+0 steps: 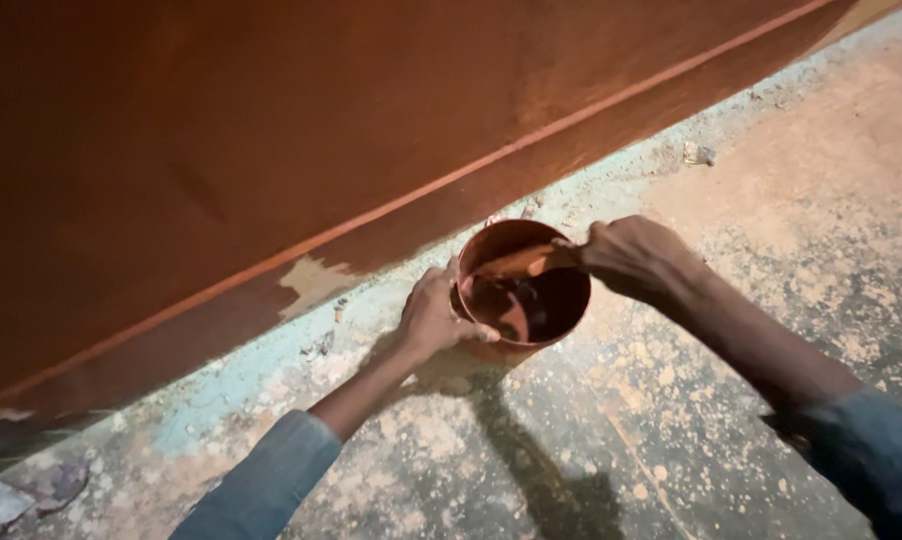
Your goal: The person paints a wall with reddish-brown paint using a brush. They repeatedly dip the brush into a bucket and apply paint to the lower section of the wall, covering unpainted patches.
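At the far left, a scrap of grey debris (1,500) lies on the floor (731,400), which is rough, speckled and stained. Above it a reddish-brown wall (271,130) fills the upper part of the view, crossed by a thin lighter line that rises from left to right. A bare pale patch (316,280) breaks the colour near the wall's bottom edge.

The left forearm comes up from the lower edge in a blue sleeve (271,480), reaching forward and to the right. The left hand (436,315) is curled around the near left side of a round paint pot (526,285), fingers pressed against its wall and the thumb at the rim.

The pot sits low at the foot of the wall, just above or on the floor; which one cannot be told. It holds dark reddish-brown paint.

The right arm stretches in from the lower right, its sleeve dark blue, wrist bent inward. The right hand (631,255) is closed over the pot's far right rim, pinching a paint-coated brush (521,262) that slants down into the pot.

Further right, a small pale chip (698,153) lies on the floor by the wall.
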